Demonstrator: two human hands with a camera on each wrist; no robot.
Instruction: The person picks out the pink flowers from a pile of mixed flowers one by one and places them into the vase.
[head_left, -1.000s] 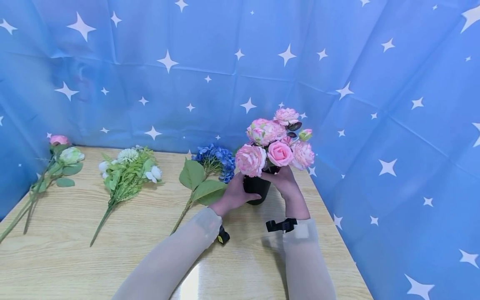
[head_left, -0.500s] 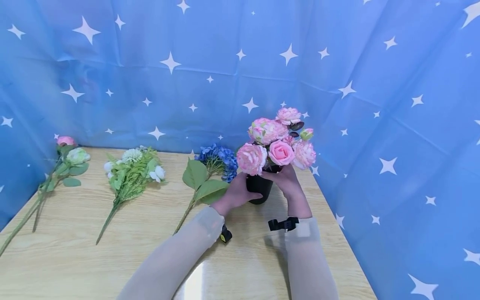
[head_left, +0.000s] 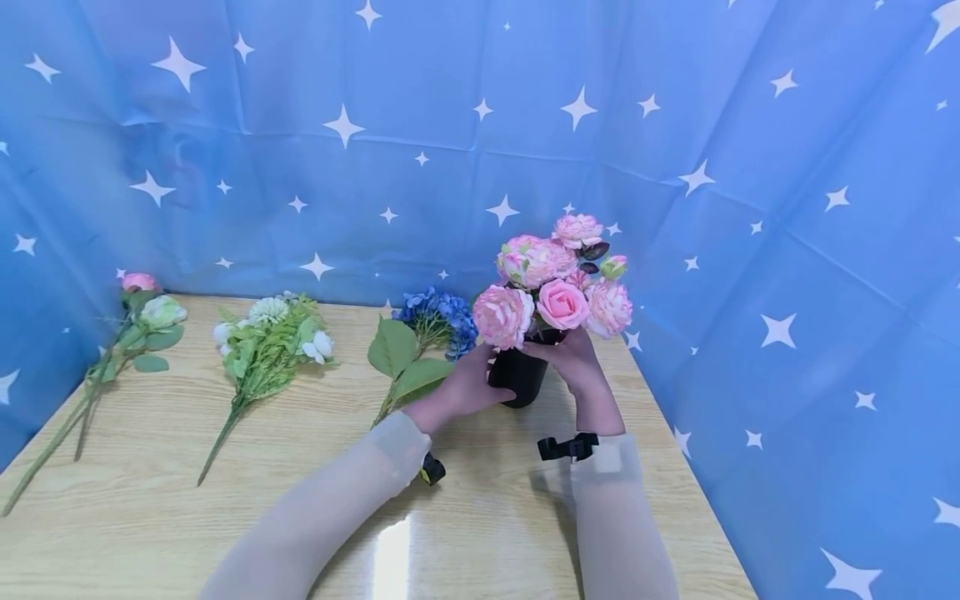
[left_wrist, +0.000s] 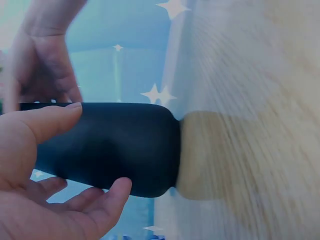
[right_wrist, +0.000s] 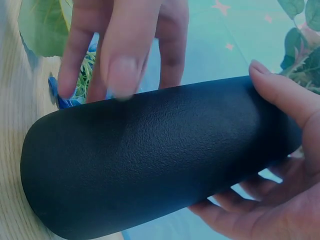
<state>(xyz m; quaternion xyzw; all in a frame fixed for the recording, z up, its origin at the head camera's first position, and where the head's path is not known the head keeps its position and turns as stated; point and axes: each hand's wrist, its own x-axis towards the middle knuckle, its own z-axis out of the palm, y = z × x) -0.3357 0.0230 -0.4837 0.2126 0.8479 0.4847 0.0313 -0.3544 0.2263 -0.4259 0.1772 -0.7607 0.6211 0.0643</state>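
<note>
A black vase (head_left: 519,379) stands upright on the wooden table, filled with pink peonies (head_left: 503,317) and a pink rose (head_left: 562,304). My right hand (head_left: 579,367) grips the vase near its mouth, with the thumb on the near side (right_wrist: 270,85) and the fingers curled behind. On the vase's left, my left hand (head_left: 467,387) is spread around its lower body; the thumb is blurred in the right wrist view, and the fingertips there look loose, with gaps to the vase. Right beside that hand lies a blue hydrangea (head_left: 442,317) with broad green leaves.
A bunch of white flowers and greenery (head_left: 270,342) lies left of the hydrangea. Farther left are a pale green-white flower (head_left: 162,312) and a pink flower (head_left: 139,282) on long stems. A blue star-printed curtain (head_left: 420,100) borders the table (head_left: 135,533) at the back and sides.
My left hand and forearm have shifted slightly left, loosening from the vase. My right hand keeps its hold, and the vase has hardly moved. The head view has turned a little left.
</note>
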